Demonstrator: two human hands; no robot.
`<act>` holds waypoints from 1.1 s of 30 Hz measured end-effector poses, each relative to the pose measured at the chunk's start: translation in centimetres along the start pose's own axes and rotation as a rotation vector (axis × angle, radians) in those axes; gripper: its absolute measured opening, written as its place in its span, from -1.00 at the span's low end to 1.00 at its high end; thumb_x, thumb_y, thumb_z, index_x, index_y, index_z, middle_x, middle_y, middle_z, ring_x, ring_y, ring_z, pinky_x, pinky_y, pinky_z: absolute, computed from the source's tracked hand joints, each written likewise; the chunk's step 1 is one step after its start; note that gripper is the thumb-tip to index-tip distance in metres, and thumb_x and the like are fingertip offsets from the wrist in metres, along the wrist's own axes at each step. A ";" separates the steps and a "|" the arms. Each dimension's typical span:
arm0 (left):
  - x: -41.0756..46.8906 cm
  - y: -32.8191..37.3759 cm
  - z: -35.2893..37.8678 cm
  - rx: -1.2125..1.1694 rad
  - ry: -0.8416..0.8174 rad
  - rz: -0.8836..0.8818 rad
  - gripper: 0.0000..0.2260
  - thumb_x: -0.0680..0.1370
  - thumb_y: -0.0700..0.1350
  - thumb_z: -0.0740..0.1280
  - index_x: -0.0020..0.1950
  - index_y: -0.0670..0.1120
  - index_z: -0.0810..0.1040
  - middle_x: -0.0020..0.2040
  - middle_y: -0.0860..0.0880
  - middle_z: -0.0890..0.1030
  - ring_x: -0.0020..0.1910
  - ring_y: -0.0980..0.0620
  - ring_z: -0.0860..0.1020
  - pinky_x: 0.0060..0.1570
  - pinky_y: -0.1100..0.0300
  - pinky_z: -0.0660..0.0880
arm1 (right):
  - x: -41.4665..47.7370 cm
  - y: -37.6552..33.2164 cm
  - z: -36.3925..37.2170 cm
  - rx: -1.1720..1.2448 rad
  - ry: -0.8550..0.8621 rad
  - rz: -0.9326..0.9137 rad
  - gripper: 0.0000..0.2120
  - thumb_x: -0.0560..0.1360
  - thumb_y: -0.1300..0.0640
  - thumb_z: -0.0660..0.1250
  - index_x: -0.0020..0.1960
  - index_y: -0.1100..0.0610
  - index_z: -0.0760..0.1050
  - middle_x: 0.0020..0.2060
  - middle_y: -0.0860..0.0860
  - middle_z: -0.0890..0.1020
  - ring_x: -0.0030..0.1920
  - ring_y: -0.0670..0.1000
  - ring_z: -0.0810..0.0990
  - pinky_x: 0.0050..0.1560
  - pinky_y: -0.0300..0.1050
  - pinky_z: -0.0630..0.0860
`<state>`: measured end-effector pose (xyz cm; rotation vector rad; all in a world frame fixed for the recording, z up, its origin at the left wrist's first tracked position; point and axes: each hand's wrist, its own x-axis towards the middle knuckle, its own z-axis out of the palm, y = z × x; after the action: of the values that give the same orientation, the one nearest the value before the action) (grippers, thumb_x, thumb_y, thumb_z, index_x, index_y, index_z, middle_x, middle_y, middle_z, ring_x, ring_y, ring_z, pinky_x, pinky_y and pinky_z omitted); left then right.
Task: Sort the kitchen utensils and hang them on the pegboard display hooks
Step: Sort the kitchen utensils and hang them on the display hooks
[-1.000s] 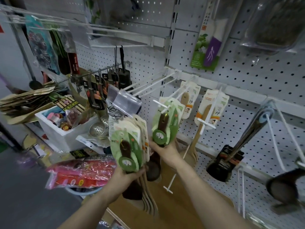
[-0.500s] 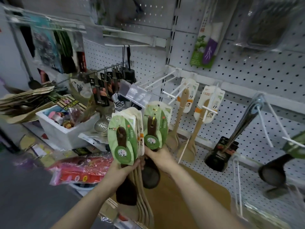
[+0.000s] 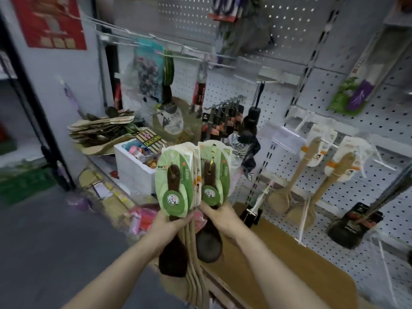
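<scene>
Left hand (image 3: 171, 222) grasps spoon bundle (image 3: 174, 184) | right hand (image 3: 219, 216) grasps dark spoon (image 3: 210, 175) | risk: loose bundle could fan, dropping spoons

Pegboard (image 3: 379, 121) carries 2 hanging pale wooden spoons (image 3: 277, 202), black spatula (image 3: 347, 228).

the left green spoon card (image 3: 174, 181) reads 原木 on its round badge (image 3: 176, 199); the right green spoon card (image 3: 214, 172) bears the same; other print is too blurred.

Green-carded dark brown spoons (image 3: 171, 181), pale wooden spoons (image 3: 292, 175), white pegboard (image 3: 379, 121).
</scene>
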<state>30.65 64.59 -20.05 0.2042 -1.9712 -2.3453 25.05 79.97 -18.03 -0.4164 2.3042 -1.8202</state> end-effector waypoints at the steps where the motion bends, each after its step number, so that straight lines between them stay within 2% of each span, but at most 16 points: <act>1: -0.3 0.3 -1.7 0.005 0.012 0.005 -0.78 0.46 -0.27 0.44 0.04 -0.01 0.62 -0.02 0.08 0.71 0.04 0.13 0.64 0.06 0.24 0.53 | 0.2 -0.5 1.7 0.004 -0.014 0.006 -0.76 0.53 0.15 0.40 0.20 0.08 0.55 0.02 -0.17 0.64 -0.06 -0.45 0.56 0.05 -0.48 0.48; 3: -0.9 0.7 -5.2 0.002 0.034 0.014 -0.77 0.46 -0.26 0.46 0.07 -0.04 0.62 0.02 0.01 0.70 0.08 0.05 0.63 0.17 0.09 0.52 | 0.8 -1.0 5.1 0.018 -0.047 0.003 -0.75 0.52 0.11 0.42 0.19 0.02 0.56 0.07 -0.17 0.65 0.04 -0.36 0.59 0.17 -0.35 0.50; 5: -1.6 1.3 -8.9 -0.026 0.063 0.014 -0.71 0.43 -0.21 0.50 0.14 -0.11 0.61 0.07 -0.06 0.69 0.12 -0.02 0.63 0.23 0.00 0.49 | 1.3 -1.7 8.6 0.051 -0.104 0.015 -0.72 0.51 0.07 0.43 0.21 0.03 0.57 0.08 -0.16 0.67 0.10 -0.26 0.61 0.19 -0.30 0.50; 7: -2.3 1.8 -11.9 -0.050 0.081 0.026 -0.60 0.37 -0.12 0.50 0.18 -0.14 0.59 0.10 -0.08 0.67 0.15 -0.04 0.61 0.25 -0.01 0.47 | 1.8 -2.5 11.6 0.061 -0.164 0.022 -0.73 0.52 0.08 0.41 0.21 0.06 0.57 0.08 -0.14 0.68 0.10 -0.22 0.63 0.14 -0.34 0.51; 9: -3.0 2.2 -15.1 -0.089 0.127 0.015 -0.56 0.35 -0.11 0.50 0.21 -0.17 0.58 0.12 -0.11 0.67 0.15 -0.07 0.61 0.27 -0.04 0.46 | 2.5 -3.2 15.0 0.047 -0.216 0.027 -0.81 0.54 0.12 0.39 0.15 0.04 0.58 0.04 -0.15 0.67 0.02 -0.29 0.63 0.05 -0.41 0.49; 12: -3.5 2.6 -19.5 -0.119 0.200 -0.011 -0.65 0.44 -0.24 0.48 0.21 -0.20 0.57 0.10 -0.15 0.67 0.13 -0.10 0.62 0.25 -0.05 0.48 | 3.8 -4.0 19.4 0.030 -0.311 0.028 -0.89 0.54 0.11 0.40 0.07 0.04 0.61 -0.01 -0.10 0.69 -0.03 -0.25 0.64 0.07 -0.35 0.53; 13: -3.6 2.7 -20.6 -0.121 0.223 -0.021 -0.69 0.46 -0.27 0.45 0.20 -0.21 0.58 0.09 -0.16 0.67 0.12 -0.11 0.63 0.23 -0.05 0.49 | 4.2 -4.2 20.5 0.019 -0.331 0.018 -0.86 0.53 0.08 0.41 0.09 0.05 0.62 0.01 -0.08 0.70 0.01 -0.21 0.65 0.11 -0.28 0.54; 15: -3.6 3.0 -22.8 -0.132 0.295 -0.033 -0.73 0.48 -0.29 0.42 0.18 -0.23 0.58 0.05 -0.18 0.68 0.08 -0.14 0.63 0.19 -0.06 0.52 | 5.3 -5.0 23.0 0.032 -0.393 0.004 -0.78 0.53 0.10 0.41 0.17 0.11 0.61 0.03 -0.10 0.70 0.02 -0.22 0.64 0.08 -0.30 0.53; 17: -3.5 3.4 -24.8 -0.144 0.364 -0.031 -0.76 0.47 -0.30 0.42 0.14 -0.25 0.60 0.03 -0.18 0.68 0.06 -0.15 0.64 0.15 -0.02 0.55 | 6.7 -5.4 25.3 0.064 -0.446 0.003 -0.78 0.53 0.18 0.40 0.16 0.19 0.60 -0.04 -0.11 0.70 -0.05 -0.21 0.64 -0.01 -0.33 0.53; 19: -3.1 3.8 -26.4 -0.159 0.414 -0.029 -0.79 0.47 -0.31 0.41 0.10 -0.23 0.61 0.01 -0.17 0.69 0.00 -0.06 0.66 0.00 0.13 0.60 | 8.2 -5.6 27.5 0.078 -0.495 -0.003 -0.93 0.54 0.22 0.39 0.01 0.14 0.59 -0.22 -0.17 0.68 -0.19 -0.24 0.61 -0.13 -0.36 0.51; 21: -2.3 4.2 -28.0 -0.158 0.464 -0.029 -0.82 0.48 -0.32 0.41 0.07 -0.22 0.61 -0.06 -0.11 0.70 -0.13 0.05 0.67 -0.16 0.26 0.58 | 10.1 -5.5 29.6 0.097 -0.529 -0.026 -0.93 0.54 0.23 0.39 -0.06 0.08 0.55 -0.32 -0.20 0.65 -0.29 -0.27 0.56 -0.22 -0.38 0.46; 23: -1.1 4.5 -29.6 -0.150 0.491 -0.038 -0.82 0.47 -0.30 0.42 0.07 -0.22 0.61 -0.12 -0.07 0.70 -0.17 0.06 0.67 -0.16 0.25 0.57 | 12.2 -5.3 31.3 0.133 -0.542 -0.036 -0.93 0.53 0.22 0.40 -0.04 0.10 0.54 -0.32 -0.20 0.63 -0.31 -0.26 0.55 -0.25 -0.37 0.45; 26: 1.9 4.9 -32.4 -0.123 0.551 -0.039 -0.77 0.45 -0.28 0.45 0.11 -0.19 0.62 -0.01 -0.11 0.70 -0.03 0.00 0.66 -0.06 0.20 0.56 | 16.1 -4.7 33.9 0.142 -0.561 -0.047 -0.92 0.50 0.13 0.46 -0.07 0.05 0.55 -0.33 -0.20 0.62 -0.33 -0.24 0.54 -0.28 -0.36 0.44; 28: 4.1 5.3 -33.9 -0.114 0.572 -0.042 -0.77 0.45 -0.29 0.44 0.11 -0.18 0.62 0.01 -0.12 0.70 -0.03 0.00 0.66 -0.10 0.23 0.58 | 18.7 -4.7 35.3 0.167 -0.574 -0.038 -0.90 0.49 0.09 0.47 -0.08 0.02 0.55 -0.33 -0.21 0.61 -0.33 -0.25 0.52 -0.26 -0.37 0.43; 31: 8.2 6.1 -35.9 -0.115 0.597 -0.043 -0.77 0.46 -0.30 0.44 0.10 -0.19 0.61 0.00 -0.13 0.70 -0.07 0.02 0.67 -0.19 0.28 0.59 | 23.0 -5.1 36.9 0.197 -0.593 0.000 -0.83 0.49 0.08 0.47 0.04 0.08 0.56 -0.26 -0.19 0.64 -0.28 -0.26 0.55 -0.22 -0.35 0.45; 33: 10.9 6.4 -37.2 -0.111 0.620 -0.045 -0.76 0.45 -0.29 0.44 0.11 -0.19 0.61 0.00 -0.13 0.70 -0.02 -0.02 0.66 -0.14 0.23 0.59 | 26.0 -5.4 37.7 0.201 -0.589 0.029 -0.74 0.47 0.04 0.49 0.10 0.12 0.60 -0.15 -0.14 0.68 -0.21 -0.23 0.58 -0.18 -0.32 0.47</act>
<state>25.18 25.67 -20.65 0.8535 -1.5403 -2.0544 12.61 35.66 -20.85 -0.7598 1.7070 -1.6133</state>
